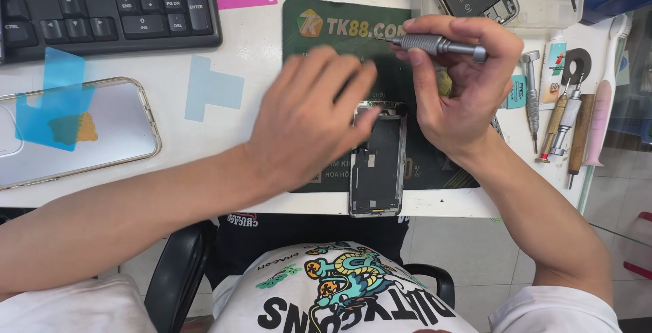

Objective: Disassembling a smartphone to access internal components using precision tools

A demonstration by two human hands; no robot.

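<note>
Your left hand (309,119) is flat over the top half of the opened phone chassis (377,167). The fingers are loosely extended, not curled round anything, and the fingertips (360,112) press or rest at the upper edge of the frame. That hand is motion-blurred, so I can't tell exactly where it touches.

Your right hand (462,85) is closed on the grey precision screwdriver (440,46), which lies near horizontal across the fingers with its tip pointing back toward your left fingertips. The bit is not on the phone; it sits up and away from the chassis.

The chassis lies on the dark green mat (305,27), just below both sets of fingers. Its lower end sticks out past the desk edge toward your lap.

Risks as I read them:
- The overhanging end could lever the frame up or send it off the desk if your left palm pushes down or drags it toward you.
- The driver tip is aimed at your left fingers, so a slip while you reposition your grip could jab them.
- With your left hand covering the board area, you could snag a flex or connector without seeing it.
- Any loose screws could roll off the mat; none can be made out here.

The spare drivers and tweezers (560,119) lie just right of your right wrist, close enough that your forearm could knock them. A clear phone case (102,136) lies well left of your left hand.
</note>
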